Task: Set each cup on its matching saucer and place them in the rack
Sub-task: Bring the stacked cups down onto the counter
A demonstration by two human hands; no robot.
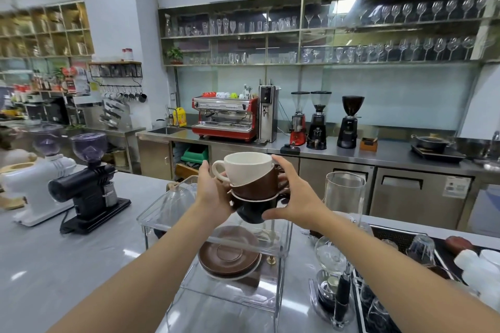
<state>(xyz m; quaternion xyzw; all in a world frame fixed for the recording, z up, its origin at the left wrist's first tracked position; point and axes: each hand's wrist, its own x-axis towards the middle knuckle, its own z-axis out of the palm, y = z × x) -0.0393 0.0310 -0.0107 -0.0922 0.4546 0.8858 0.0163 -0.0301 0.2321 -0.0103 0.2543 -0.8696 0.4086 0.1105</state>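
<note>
A stack of three cups is held in the air above the clear acrylic rack [151, 220]: a cream cup [247, 167] on top, a brown cup [258, 185] under it, a black cup [251, 212] at the bottom. My left hand [212, 192] grips the stack's left side by the cream cup's handle. My right hand [296, 193] wraps its right side, thumb under the black cup. On the rack's lower shelf lies a pile of brown saucers [228, 255], with a cream saucer's edge showing beneath.
A black grinder [89, 184] and a white grinder [35, 178] stand to the left on the steel counter. To the right are a tall glass vessel [343, 197], a siphon brewer [331, 265] and a black mat with upturned glasses [422, 246].
</note>
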